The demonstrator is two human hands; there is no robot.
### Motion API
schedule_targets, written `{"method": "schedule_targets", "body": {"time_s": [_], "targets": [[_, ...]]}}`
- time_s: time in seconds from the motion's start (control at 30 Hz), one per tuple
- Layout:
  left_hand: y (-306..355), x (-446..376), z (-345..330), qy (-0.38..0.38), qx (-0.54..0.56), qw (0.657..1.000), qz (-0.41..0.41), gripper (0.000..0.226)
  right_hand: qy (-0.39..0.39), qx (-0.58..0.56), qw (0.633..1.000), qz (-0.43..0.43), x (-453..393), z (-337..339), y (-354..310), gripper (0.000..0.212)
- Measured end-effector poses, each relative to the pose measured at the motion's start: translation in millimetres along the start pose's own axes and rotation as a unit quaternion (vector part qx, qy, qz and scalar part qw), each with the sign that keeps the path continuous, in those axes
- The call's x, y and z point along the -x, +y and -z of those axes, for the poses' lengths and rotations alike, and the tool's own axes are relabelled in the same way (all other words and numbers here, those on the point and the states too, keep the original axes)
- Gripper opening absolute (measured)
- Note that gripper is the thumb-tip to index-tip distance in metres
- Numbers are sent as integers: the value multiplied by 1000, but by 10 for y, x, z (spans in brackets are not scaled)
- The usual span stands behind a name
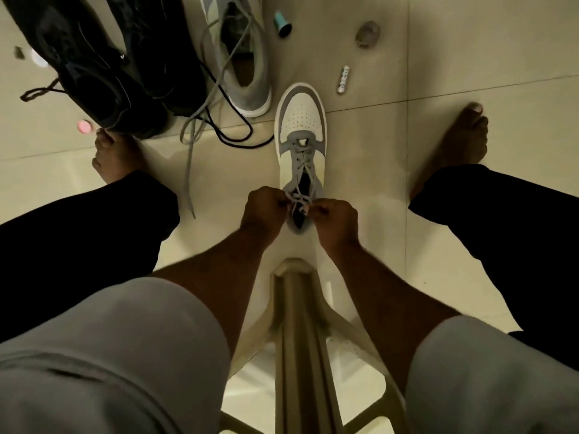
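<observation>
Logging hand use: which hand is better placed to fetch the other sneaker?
Likely left. Both hands pinch the lace, but the left hand lies toward the other sneaker; the right hand would cross the shoe.

The person wears a loose, light grey top whose wide left sleeve (109,355) and right sleeve (488,377) end about the elbow, the soft cloth lying in shallow folds near the hems. Below the sleeves the forearms are bare and lightly haired, as are the bare left hand (264,211) and right hand (335,219). The legs are covered by loose, plain black trousers (78,239) with hems at the ankles, above a bare left foot (116,155) and right foot (460,142).
</observation>
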State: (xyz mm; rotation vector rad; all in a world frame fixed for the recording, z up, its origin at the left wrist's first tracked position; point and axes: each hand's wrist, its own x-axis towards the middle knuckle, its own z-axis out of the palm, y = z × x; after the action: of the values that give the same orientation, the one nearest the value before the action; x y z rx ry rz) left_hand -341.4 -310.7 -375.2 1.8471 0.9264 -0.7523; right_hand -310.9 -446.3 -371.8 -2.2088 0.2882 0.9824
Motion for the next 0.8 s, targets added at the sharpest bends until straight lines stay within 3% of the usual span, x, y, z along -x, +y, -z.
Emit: {"method": "schedule_targets", "body": {"time_s": [0.13, 0.27, 0.33, 0.47, 0.6, 0.7, 0.73, 0.8], "targets": [[-1, 27, -3, 1, -13, 999, -45, 27, -43, 232, 968, 81, -121, -116, -116, 26], [78, 14, -21, -1, 35, 997, -67, 27, -104, 481, 853, 174, -245, -58, -258, 30], [123, 4, -39, 14, 99, 995, -25, 22, -158, 496, 834, 183, -290, -46, -267, 33], [159, -33, -25, 65, 155, 985, 38, 17, -251, 388, 872, 161, -276, -46, -94, 34], [10, -58, -73, 75, 161, 977, 115, 9, -188, 235, 935, 189, -117, 80, 64, 40], [-61, -6, -179, -16, 209, 968, 134, 19, -205, 302, 910, 199, -111, 77, 112, 27], [-66, -6, -203, -26, 203, 970, 131, 23, -216, 325, 898, 200, -142, 74, 98, 25], [-27, -17, -204, -20, 196, 973, 124, 24, -204, 298, 911, 202, -205, 108, 50, 24]]}}
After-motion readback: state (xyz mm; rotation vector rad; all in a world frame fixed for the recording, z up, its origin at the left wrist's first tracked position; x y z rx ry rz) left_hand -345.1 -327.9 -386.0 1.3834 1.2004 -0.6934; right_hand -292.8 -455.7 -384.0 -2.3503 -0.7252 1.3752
